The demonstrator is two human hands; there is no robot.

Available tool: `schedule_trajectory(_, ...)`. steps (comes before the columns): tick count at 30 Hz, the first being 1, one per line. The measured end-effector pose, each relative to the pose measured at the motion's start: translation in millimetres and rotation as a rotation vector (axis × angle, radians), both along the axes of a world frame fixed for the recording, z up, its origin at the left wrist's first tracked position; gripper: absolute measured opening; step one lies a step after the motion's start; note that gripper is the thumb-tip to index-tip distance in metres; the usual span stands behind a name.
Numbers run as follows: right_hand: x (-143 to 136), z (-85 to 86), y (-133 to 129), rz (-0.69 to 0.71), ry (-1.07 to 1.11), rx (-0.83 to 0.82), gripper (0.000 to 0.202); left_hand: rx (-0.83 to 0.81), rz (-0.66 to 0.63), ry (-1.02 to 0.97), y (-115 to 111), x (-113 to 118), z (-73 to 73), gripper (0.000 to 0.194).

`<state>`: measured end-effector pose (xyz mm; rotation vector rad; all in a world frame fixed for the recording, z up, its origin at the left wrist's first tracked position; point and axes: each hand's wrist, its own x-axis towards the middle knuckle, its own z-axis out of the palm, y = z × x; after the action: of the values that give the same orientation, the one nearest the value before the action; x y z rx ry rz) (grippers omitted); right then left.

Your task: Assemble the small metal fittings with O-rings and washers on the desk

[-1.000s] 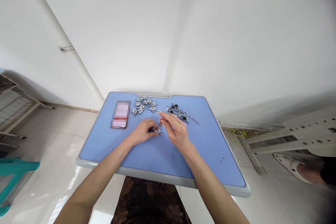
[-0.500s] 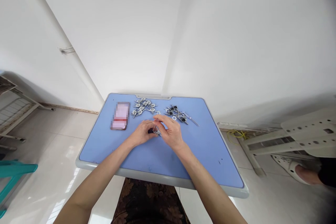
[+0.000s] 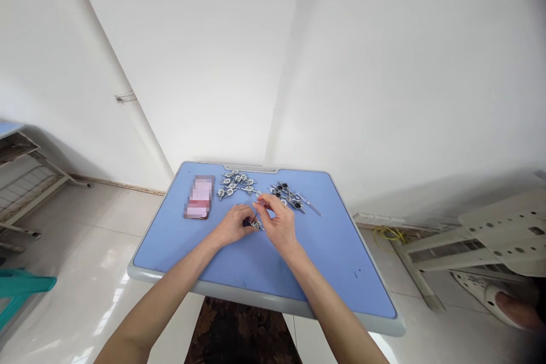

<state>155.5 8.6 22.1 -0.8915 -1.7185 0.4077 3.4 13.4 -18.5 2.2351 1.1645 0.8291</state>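
My left hand point(image 3: 234, 226) is closed around a small silver metal part point(image 3: 257, 226) just above the blue table. Thumb and index finger of my right hand point(image 3: 278, 223) pinch the top of a thin dark rod point(image 3: 255, 218), whose lower end meets the metal part; its exact kind is too small to tell. Beyond my hands lies a pile of silver metal parts with round middles point(image 3: 232, 183). To its right is a second group of similar parts with black round middles point(image 3: 297, 205).
A phone with a blurred screen point(image 3: 200, 196) lies on the table point(image 3: 333, 256) at the left. A thin clear-and-metal tool point(image 3: 313, 207) rests beside the right-hand group. The white wall point(image 3: 213, 68) stands behind. A teal stool point(image 3: 29, 284) is at left; a person's foot in a white clog point(image 3: 490, 298) at right.
My right hand's fingers have drawn a little away from my left hand, so the thin rod between them shows more. The whole view has shifted slightly.
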Motion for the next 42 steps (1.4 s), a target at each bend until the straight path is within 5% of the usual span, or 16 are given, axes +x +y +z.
schedule_trajectory(6, 3.3, -0.2, -3.3, 0.128, -0.056, 0.033, 0.028, 0.028, 0.017, 0.015, 0.4, -1.0, -1.7, 0.011)
schedule_trajectory(13, 9.9, 10.1, -6.3, 0.181, -0.015, -0.038, 0.027, 0.025, 0.0, -0.027, 0.7, -0.2, -3.5, 0.013)
schedule_trajectory(31, 5.0, 6.7, -4.7, 0.03, 0.091, -0.112, 0.009, -0.004, 0.05, 0.011, -1.5, 1.8, -4.4, 0.016)
schedule_trajectory(37, 5.9, 1.1, 0.8, 0.099, 0.486, -0.237, 0.014, 0.011, 0.052, -0.021, -1.2, -3.4, 4.5, 0.009)
schedule_trajectory(42, 17.5, 0.7, 21.0, -0.087, 0.868, -0.279, 0.025, 0.124, 0.236, -0.124, 10.1, -20.4, 11.7, 0.005)
